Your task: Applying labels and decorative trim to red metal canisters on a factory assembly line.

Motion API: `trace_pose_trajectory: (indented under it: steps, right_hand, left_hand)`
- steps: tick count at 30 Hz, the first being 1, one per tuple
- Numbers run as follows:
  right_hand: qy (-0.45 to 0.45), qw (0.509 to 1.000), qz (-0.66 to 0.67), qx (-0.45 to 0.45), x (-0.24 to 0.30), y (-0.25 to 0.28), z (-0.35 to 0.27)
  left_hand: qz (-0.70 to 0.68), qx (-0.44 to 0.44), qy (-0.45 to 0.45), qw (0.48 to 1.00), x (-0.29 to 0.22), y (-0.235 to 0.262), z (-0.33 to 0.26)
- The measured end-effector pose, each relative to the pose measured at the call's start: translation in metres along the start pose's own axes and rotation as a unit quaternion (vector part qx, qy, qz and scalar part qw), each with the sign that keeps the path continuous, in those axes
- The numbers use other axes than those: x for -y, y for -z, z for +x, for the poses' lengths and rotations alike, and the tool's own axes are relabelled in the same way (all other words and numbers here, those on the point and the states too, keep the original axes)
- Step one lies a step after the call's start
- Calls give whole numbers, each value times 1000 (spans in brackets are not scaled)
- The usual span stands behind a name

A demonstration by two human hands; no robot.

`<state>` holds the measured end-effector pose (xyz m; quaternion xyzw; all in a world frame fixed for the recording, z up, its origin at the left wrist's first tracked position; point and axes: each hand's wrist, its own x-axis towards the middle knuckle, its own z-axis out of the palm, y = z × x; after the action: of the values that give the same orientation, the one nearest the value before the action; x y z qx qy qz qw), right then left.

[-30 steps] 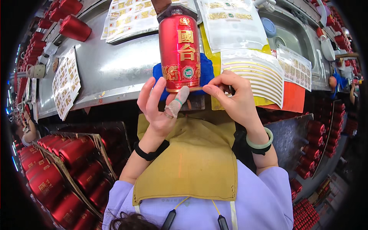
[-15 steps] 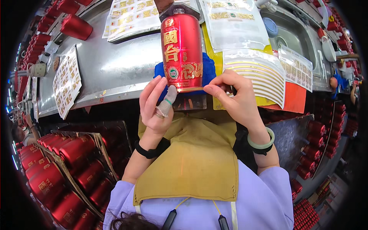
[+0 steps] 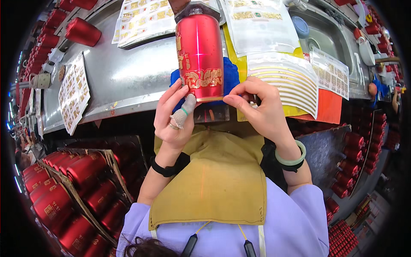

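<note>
Rotated since the earlier frame, red bottle [image 3: 199, 55] upright on blue cloth [image 3: 230, 78] now shows a plain face; my left hand [image 3: 173, 118], fingers loosely spread, touches its base, right hand [image 3: 261, 109] pinching the lower edge.

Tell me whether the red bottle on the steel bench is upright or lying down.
Upright. The red bottle stands on its base on a blue cloth, cap end pointing away, with the left hand and right hand at its lower edge.

Lilac short sleeves, mustard apron. Left hand [image 3: 173, 118]: taped thumb, ring, black wristband. Right hand [image 3: 261, 112]: pale green bangle, black band at wrist.
</note>
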<state>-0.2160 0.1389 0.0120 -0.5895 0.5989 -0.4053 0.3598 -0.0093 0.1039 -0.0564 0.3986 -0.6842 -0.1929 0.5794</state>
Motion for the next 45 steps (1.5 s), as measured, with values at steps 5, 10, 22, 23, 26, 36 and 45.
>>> trace_pose_trajectory:
  steps: [5,10,22,23,26,36,45]
  right_hand:
    - [-10,1000,9,-13,-6,-1,-1]
    - [-11,1000,5,-10,-11,-1,-2]
    - [-13,1000,-1,-10,-4,-1,1]
    - [-12,1000,-1,-9,-5,-2,1]
    - [3,1000,-4,-14,-10,-1,1]
    - [8,1000,9,-16,2,-4,-1]
    - [2,1000,-14,-17,-7,-4,1]
  left_hand:
    - [154,76,-199,965,0,7,4]
    - [195,87,-178,961,-27,1,8]
    - [131,62,-160,976,0,8,2]
    - [175,60,-205,961,0,7,2]
    - [162,39,-150,975,-26,-4,7]
    - [-77,-8,45,996,1,-1,-6]
    - [88,99,-137,982,-18,-1,12]
